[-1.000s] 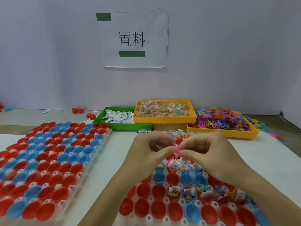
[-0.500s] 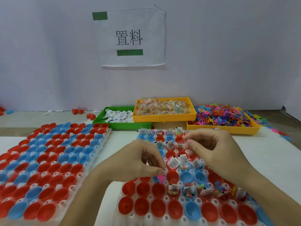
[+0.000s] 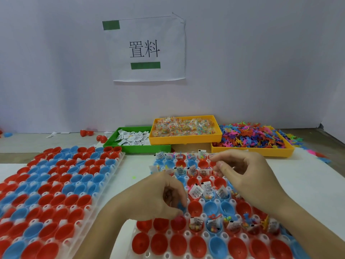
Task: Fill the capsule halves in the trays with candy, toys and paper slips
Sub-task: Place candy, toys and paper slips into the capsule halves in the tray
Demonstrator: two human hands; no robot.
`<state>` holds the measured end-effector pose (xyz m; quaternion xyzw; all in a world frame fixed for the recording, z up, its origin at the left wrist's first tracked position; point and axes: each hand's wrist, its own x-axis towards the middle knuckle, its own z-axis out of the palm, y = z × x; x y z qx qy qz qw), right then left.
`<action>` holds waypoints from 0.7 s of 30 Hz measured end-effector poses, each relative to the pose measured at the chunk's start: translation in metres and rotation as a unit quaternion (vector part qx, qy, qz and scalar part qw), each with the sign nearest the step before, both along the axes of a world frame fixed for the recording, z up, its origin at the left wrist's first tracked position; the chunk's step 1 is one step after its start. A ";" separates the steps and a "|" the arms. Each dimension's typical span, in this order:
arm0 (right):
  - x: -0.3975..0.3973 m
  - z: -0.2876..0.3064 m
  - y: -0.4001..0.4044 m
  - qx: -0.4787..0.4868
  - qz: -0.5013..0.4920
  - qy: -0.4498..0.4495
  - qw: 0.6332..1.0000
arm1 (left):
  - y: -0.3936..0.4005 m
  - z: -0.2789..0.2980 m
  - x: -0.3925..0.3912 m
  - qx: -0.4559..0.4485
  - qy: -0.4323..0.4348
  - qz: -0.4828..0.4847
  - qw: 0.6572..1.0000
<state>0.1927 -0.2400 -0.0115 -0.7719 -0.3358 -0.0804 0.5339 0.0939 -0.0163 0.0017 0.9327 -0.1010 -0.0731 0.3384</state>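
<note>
Glossy plastic capsule halves [image 3: 195, 208]

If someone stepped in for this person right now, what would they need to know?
Left hand: fingers curled low over the near white capsule tray, setting a small pink toy into a red capsule half.
Right hand: hovers above the same tray, fingers loosely curled; whether it holds anything cannot be told.
Supplies at the back: green tray of paper slips, orange tray of candy packets, orange tray of plastic toys.
Done: the far rows of this tray hold fillings.
Left: its nearest rows and the whole left-side capsule tray.
</note>
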 end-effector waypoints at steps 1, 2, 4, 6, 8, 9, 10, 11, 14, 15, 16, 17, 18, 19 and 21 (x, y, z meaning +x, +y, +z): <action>0.000 0.000 0.000 0.001 -0.002 0.000 1.000 | 0.001 0.001 0.000 -0.004 -0.004 -0.002 1.000; 0.001 0.000 -0.001 0.003 -0.003 0.001 1.000 | 0.002 0.001 -0.001 -0.013 -0.006 -0.002 1.000; 0.004 0.000 -0.002 0.005 -0.006 0.001 1.000 | 0.006 0.003 -0.002 -0.037 -0.009 0.005 0.999; 0.006 0.000 -0.004 0.010 -0.007 0.000 1.000 | 0.010 0.007 0.001 -0.048 -0.033 0.023 0.998; 0.009 0.000 -0.006 0.014 -0.011 -0.004 1.000 | 0.015 0.013 0.014 -0.044 -0.079 0.062 0.994; 0.010 0.000 -0.006 0.015 -0.013 -0.008 1.000 | 0.018 0.015 0.027 -0.038 -0.106 0.095 0.989; 0.010 -0.001 -0.006 0.017 -0.017 -0.011 1.000 | 0.021 0.018 0.042 -0.022 -0.135 0.137 0.981; 0.011 -0.002 -0.007 0.019 -0.019 -0.014 1.000 | 0.023 0.020 0.060 0.004 -0.157 0.179 0.971; 0.012 -0.003 -0.006 0.019 -0.024 -0.021 0.999 | 0.030 0.021 0.117 0.056 -0.185 0.273 0.942; 0.012 -0.004 -0.006 0.018 -0.026 -0.022 0.999 | 0.033 0.021 0.133 0.062 -0.192 0.295 0.934; 0.012 -0.005 -0.006 0.017 -0.027 -0.022 0.999 | 0.035 0.021 0.147 0.072 -0.195 0.308 0.928; 0.012 -0.005 -0.007 0.016 -0.029 -0.021 0.999 | 0.038 0.020 0.158 0.086 -0.192 0.310 0.927; 0.013 -0.006 -0.007 0.014 -0.030 -0.020 0.999 | 0.041 0.019 0.168 0.104 -0.180 0.298 0.932; 0.014 -0.006 -0.008 0.013 -0.031 -0.018 0.999 | 0.043 0.018 0.176 0.127 -0.157 0.275 0.940; 0.016 -0.006 -0.009 0.013 -0.033 -0.017 0.999 | 0.045 0.019 0.186 0.178 -0.112 0.231 0.950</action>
